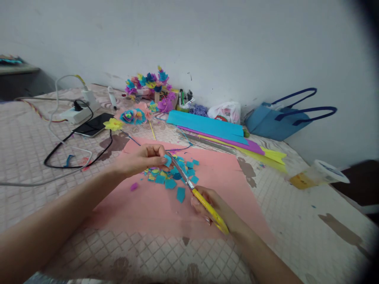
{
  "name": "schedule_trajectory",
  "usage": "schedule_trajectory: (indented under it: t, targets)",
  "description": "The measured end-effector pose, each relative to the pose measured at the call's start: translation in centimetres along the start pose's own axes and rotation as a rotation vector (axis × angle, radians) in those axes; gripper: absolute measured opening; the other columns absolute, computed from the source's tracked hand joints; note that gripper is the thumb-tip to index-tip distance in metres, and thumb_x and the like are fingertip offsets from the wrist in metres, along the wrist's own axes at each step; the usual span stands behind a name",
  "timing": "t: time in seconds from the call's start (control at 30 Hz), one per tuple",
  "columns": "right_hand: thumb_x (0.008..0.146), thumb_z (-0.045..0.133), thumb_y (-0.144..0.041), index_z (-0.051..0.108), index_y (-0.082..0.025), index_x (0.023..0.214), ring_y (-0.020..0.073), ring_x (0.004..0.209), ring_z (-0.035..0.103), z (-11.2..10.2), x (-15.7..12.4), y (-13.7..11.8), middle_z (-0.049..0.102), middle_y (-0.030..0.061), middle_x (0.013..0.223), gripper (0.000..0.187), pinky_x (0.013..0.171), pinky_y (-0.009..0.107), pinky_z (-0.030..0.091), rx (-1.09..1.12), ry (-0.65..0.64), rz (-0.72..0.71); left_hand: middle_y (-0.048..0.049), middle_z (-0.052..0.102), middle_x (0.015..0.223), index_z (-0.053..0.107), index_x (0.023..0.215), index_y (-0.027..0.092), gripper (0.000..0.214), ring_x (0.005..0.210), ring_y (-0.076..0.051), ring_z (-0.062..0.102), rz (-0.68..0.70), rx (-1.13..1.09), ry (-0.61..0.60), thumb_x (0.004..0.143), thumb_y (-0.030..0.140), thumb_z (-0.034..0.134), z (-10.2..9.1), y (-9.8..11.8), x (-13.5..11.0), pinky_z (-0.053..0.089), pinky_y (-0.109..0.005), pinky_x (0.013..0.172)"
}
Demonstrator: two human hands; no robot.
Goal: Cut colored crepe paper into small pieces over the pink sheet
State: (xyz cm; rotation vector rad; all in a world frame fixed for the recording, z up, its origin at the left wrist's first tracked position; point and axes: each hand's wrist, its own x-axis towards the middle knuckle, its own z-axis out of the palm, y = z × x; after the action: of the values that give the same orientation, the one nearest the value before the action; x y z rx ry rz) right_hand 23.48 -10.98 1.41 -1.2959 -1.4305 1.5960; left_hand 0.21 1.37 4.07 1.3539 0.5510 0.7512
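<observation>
Scissors [209, 207] with yellow handles sit in the right hand [211, 205], its fingers curled around the grips and the blades slanting up and away to the left. Thumb and fingertips of the left hand [151, 157] pinch a small blue piece [167, 160], held right by the scissor tips; whether metal and paper touch, I cannot tell. The blades look nearly together.

Below the hands, a loose pile of scraps [170, 184], mostly blue with some yellow, lies on a pink sheet [227, 189]. One purple scrap [134, 186] lies apart on the left. The sheet rests on a patterned cloth [160, 254].

Beyond its far edge, thin wires [210, 143] lie beside a blue strip [207, 126], with purple paper [255, 147] and yellow paper [274, 154] next to it. Farther left, a yellow flower [113, 124] is at the corner of a phone [96, 124], near cables. A cluster of paper flowers [148, 81] stands by the wall. To the right are a blue bag [271, 122] and a tilted-looking tub [315, 175] with orange contents.
</observation>
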Motion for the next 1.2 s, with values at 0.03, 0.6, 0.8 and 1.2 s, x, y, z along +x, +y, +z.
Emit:
schedule_trajectory:
  t: [0.03, 0.6, 0.8, 1.2]
  targets:
    - [0.079, 0.058, -0.059, 0.039, -0.022, 0.071, 0.0068, 0.045, 0.025, 0.0, -0.01, -0.02, 0.035, -0.0076, 0.059, 0.043, 0.041, 0.022, 0.025, -0.002, 0.003, -0.003, -0.006, 0.074, 0.07, 0.063, 0.066, 0.015, 0.021, 0.065, -0.016, 0.071, 0.003, 0.004, -0.001, 0.071, 0.027, 0.079, -0.02, -0.01, 0.01, 0.055, -0.021, 0.06]
    - [0.077, 0.057, -0.064, 0.037, -0.023, 0.067, 0.0075, 0.045, 0.023, 0.2, -0.11, -0.68, 0.034, -0.0081, 0.055, 0.046, 0.042, 0.023, 0.022, -0.014, -0.001, -0.035, -0.0065, 0.072, 0.068, 0.063, 0.067, 0.016, 0.022, 0.069, -0.018, 0.07, -0.002, 0.047, -0.012, 0.071, 0.03, 0.078, -0.26, -0.09, -0.09, 0.053, -0.024, 0.062]
    - [0.077, 0.057, -0.064, 0.038, -0.023, 0.066, 0.008, 0.046, 0.024, 0.23, -0.12, -0.62, 0.033, -0.0073, 0.055, 0.047, 0.043, 0.023, 0.021, -0.023, 0.005, -0.048, -0.0067, 0.073, 0.069, 0.062, 0.068, 0.015, 0.023, 0.07, -0.018, 0.071, -0.008, 0.041, -0.022, 0.071, 0.031, 0.078, -0.2, -0.01, -0.08, 0.054, -0.025, 0.063]
    - [0.076, 0.058, -0.065, 0.037, -0.022, 0.065, 0.0067, 0.045, 0.023, 0.32, -0.12, -0.86, 0.034, -0.0076, 0.054, 0.049, 0.041, 0.023, 0.02, -0.016, 0.014, -0.042, -0.0047, 0.074, 0.072, 0.059, 0.069, 0.014, 0.026, 0.071, -0.016, 0.07, -0.024, 0.027, -0.042, 0.071, 0.032, 0.079, -0.52, -0.25, 0.03, 0.052, -0.022, 0.063]
